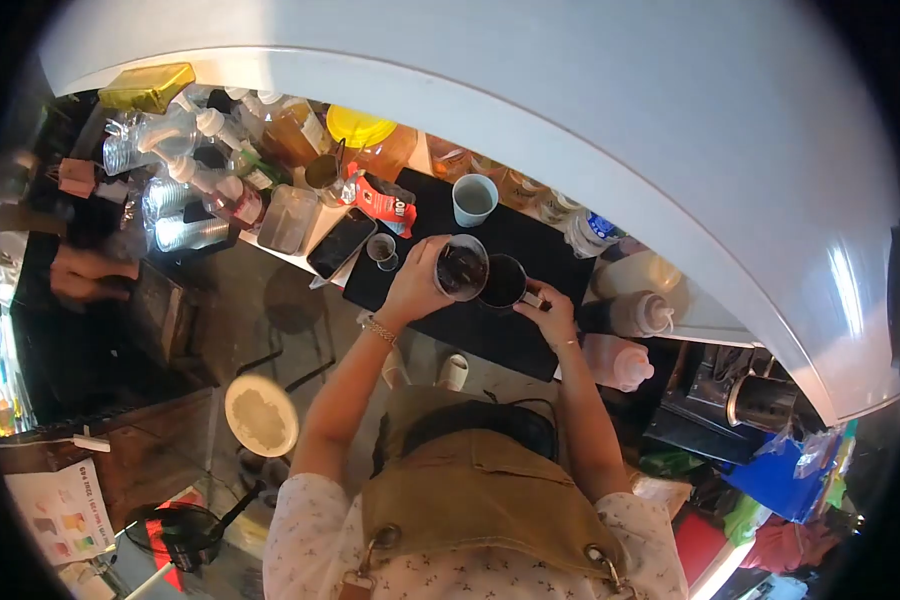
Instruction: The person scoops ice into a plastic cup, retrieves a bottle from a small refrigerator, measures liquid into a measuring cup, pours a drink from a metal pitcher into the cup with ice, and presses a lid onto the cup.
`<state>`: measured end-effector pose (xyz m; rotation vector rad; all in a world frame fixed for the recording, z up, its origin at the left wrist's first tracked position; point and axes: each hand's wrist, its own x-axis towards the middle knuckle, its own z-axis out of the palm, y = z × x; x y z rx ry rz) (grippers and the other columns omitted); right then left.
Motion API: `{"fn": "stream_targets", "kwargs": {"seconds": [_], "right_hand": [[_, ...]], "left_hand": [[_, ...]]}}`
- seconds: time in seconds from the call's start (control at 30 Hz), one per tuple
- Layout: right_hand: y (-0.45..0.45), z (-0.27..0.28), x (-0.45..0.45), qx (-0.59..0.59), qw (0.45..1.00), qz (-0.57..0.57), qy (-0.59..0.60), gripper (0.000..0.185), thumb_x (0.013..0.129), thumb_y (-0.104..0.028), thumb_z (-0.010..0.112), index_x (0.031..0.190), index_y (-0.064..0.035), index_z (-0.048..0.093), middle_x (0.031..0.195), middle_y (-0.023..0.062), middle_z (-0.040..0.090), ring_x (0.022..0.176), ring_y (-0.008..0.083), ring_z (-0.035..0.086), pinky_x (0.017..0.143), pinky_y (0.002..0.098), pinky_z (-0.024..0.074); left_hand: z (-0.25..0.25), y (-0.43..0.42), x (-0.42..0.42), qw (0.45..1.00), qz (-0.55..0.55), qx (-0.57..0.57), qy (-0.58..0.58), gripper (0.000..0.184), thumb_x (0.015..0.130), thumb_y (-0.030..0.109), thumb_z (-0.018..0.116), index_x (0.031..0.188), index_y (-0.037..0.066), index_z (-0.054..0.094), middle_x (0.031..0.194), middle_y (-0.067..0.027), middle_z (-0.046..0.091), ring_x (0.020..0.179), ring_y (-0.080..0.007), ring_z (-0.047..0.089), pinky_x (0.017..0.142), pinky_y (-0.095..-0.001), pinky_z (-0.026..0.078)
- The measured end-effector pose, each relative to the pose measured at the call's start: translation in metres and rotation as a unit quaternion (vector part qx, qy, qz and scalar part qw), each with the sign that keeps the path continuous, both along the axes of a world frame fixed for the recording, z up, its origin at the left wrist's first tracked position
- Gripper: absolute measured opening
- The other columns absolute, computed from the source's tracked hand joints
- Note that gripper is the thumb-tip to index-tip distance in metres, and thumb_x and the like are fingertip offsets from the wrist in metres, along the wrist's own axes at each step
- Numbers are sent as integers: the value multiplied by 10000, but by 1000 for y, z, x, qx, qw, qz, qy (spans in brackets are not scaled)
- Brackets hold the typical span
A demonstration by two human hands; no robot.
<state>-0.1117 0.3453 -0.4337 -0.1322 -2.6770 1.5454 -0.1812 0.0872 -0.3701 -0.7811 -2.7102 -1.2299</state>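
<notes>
My left hand [417,287] is wrapped round a clear cup [461,267] with dark contents. Close beside it on the right, my right hand [554,318] grips the handle of a dark, round cup [502,281]. Both are held over a black mat [440,195]. A pale blue cup [474,200] stands on the mat beyond them. Left of my left hand is a small clear measuring cup [382,251], with a dark phone [342,243] beside it. A red and black packet [381,203] lies near the mat's left edge.
Pump bottles [235,200] and a clear container [289,218] crowd the counter's left part. Squeeze bottles [642,315] stand at the right. A large white curved surface [570,90] arches over the far side. A round stool [261,415] is at the lower left.
</notes>
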Motion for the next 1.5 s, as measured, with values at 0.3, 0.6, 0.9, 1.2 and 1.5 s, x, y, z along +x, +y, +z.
{"fn": "stream_targets", "kwargs": {"seconds": [0.3,0.6,0.9,1.2,1.5], "right_hand": [[10,18,5,-87,995,-35,-19,385,614,-132,774,555,-18,411,1065,124,617,565,60,430,513,228,375],[14,0,-2,-172,979,-94,-55,378,642,-116,760,556,-11,407,1093,140,598,792,118,565,663,249,446],[-10,33,-8,-155,983,-72,-61,189,693,-24,700,642,-6,520,956,77,588,755,108,562,642,207,498],[-18,54,-21,-81,995,-3,-59,267,669,-80,741,619,1,492,1036,106,613,707,68,552,570,202,425],[-27,97,-45,136,979,148,14,245,615,-58,750,749,50,575,1006,121,626,660,75,552,571,215,446]], "left_hand": [[-56,8,26,957,114,244,-107,890,480,190,835,1218,34,363,1199,-141,417,1119,-276,435,932,-360,375],[-104,6,37,949,226,196,-100,912,472,183,844,1232,54,356,1221,-136,393,1134,-266,427,965,-357,364],[-107,6,32,943,212,231,-113,991,457,169,847,1271,11,304,1261,-150,377,1177,-276,386,1000,-353,318],[-106,-40,80,937,208,258,-107,931,506,179,826,1274,25,324,1254,-147,398,1177,-286,389,995,-351,312],[-161,-88,188,870,398,246,-153,587,710,59,684,1218,46,390,1140,-101,482,1073,-209,478,878,-314,392]]}}
